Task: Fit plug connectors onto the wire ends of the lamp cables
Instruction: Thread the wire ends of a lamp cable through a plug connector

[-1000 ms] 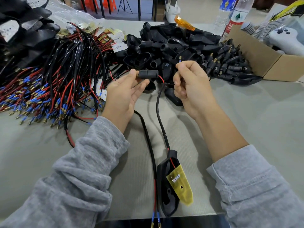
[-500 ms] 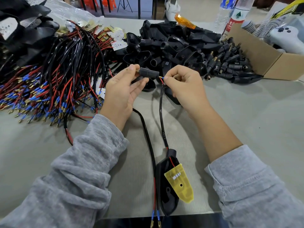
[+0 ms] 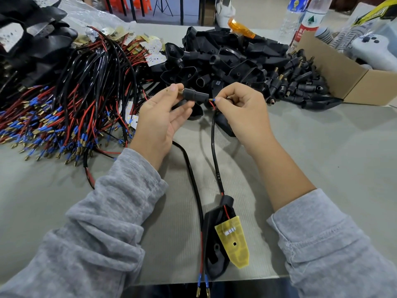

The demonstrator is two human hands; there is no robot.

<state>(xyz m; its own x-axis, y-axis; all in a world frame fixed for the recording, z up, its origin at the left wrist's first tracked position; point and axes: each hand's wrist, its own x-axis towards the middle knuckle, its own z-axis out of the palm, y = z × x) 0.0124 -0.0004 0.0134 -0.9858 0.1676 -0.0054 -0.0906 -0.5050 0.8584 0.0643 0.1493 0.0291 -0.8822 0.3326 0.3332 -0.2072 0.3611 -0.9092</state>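
Centre of the frame, both hands are up over the desk [image 3: 322,158]. The left hand [image 3: 159,117] pinches a black plug connector [image 3: 194,95] between thumb and forefinger, brass threaded tip pointing left, the other fingers loosely spread beneath it. The right hand [image 3: 245,110] is curled tight, fingertips pinching the wire ends [image 3: 212,101] right at the connector's open right end: there's a flash of blue sleeve and red wire touching that opening. How far the ends sit inside, I cannot tell.

From that pinch the black lamp cable [image 3: 213,147] drops down the middle of the frame to a black lamp housing [image 3: 214,244] lying at lower centre, with a yellow circuit board [image 3: 235,241] resting on it. Just left of it a second black cable [image 3: 193,179] runs down to the bottom edge, ending in two blue-sleeved brass ferrules [image 3: 203,286].

On the left, a big heap of red and black wired cables [image 3: 64,100] fans out, blue tips toward the lower left. Upper centre, a pile of black housings [image 3: 225,59]; right of it, a cluster of spare plug connectors [image 3: 300,82] beside a cardboard box [image 3: 343,78]. Two water bottles [image 3: 305,20] stand at the top right. Grey sleeves [image 3: 103,233] fill both lower corners.
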